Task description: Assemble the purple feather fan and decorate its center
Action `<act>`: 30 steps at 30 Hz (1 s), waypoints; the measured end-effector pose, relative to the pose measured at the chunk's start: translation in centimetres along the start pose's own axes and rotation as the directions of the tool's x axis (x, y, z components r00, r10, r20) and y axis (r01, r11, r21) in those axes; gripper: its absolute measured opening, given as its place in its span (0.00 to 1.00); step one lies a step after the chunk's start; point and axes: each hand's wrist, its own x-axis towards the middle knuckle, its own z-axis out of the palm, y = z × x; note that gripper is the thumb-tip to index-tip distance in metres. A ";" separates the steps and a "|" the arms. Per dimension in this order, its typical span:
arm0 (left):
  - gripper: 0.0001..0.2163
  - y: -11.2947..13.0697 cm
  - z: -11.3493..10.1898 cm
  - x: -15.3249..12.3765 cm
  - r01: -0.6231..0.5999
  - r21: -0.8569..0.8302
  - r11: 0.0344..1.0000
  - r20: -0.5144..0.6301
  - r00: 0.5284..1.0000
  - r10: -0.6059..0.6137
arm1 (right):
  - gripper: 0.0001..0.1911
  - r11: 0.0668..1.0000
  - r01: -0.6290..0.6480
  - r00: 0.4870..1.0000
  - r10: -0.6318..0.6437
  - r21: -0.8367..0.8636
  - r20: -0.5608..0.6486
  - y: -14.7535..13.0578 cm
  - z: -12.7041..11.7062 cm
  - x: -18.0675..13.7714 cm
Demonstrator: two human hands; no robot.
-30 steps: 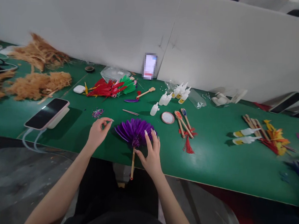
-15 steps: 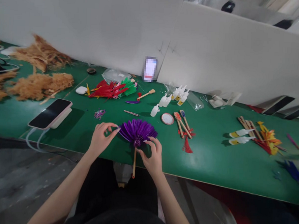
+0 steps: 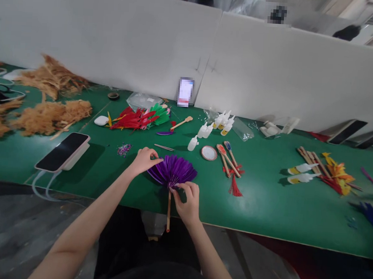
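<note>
A purple feather fan (image 3: 181, 170) lies at the front edge of the green table, its feathers spread upward. Its thin wooden handle (image 3: 169, 212) sticks out over the edge towards me. At the fan's upper left, my left hand (image 3: 144, 161) is closed, thumb and fingers pinching the feather tips there. My right hand (image 3: 188, 202) is closed in a pinch at the base of the feathers, where they meet the handle. Just beyond the fan lie tweezers (image 3: 164, 147) and a small heap of purple sequins (image 3: 124, 149).
Glue bottles (image 3: 205, 130) and a white dish (image 3: 209, 153) stand beyond the fan. Decorated wooden sticks with a red tassel (image 3: 235, 186) lie right of it. Red feathers (image 3: 133, 119), brown fibre (image 3: 49, 116) and a phone (image 3: 63, 151) are to the left. A pixelated phone (image 3: 185, 93) leans on the partition.
My left hand has moved right and up along the fan's left feathers. The right hand has dropped from the fan's right side to its base. The view has tilted up slightly.
</note>
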 end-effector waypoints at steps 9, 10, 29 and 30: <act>0.12 0.4 -1.0 -0.1 0.056 -0.136 0.989 0.038 0.998 -0.052 | 0.11 1.000 0.003 1.000 -0.003 0.021 -0.027 0.3 0.1 0.0; 0.13 0.4 -1.2 -0.1 0.062 -0.158 0.986 0.039 0.998 -0.056 | 0.11 1.000 0.001 1.000 0.000 0.024 -0.029 0.3 0.1 0.0; 0.12 0.7 -1.0 0.0 0.003 -0.152 0.988 0.013 1.000 -0.001 | 0.10 1.000 0.023 0.997 -0.023 0.008 -0.079 0.5 0.1 -0.1; 0.12 0.6 -1.2 -0.1 0.000 -0.153 0.988 0.011 1.000 0.001 | 0.10 1.000 0.025 0.996 -0.024 0.009 -0.080 0.5 0.1 -0.1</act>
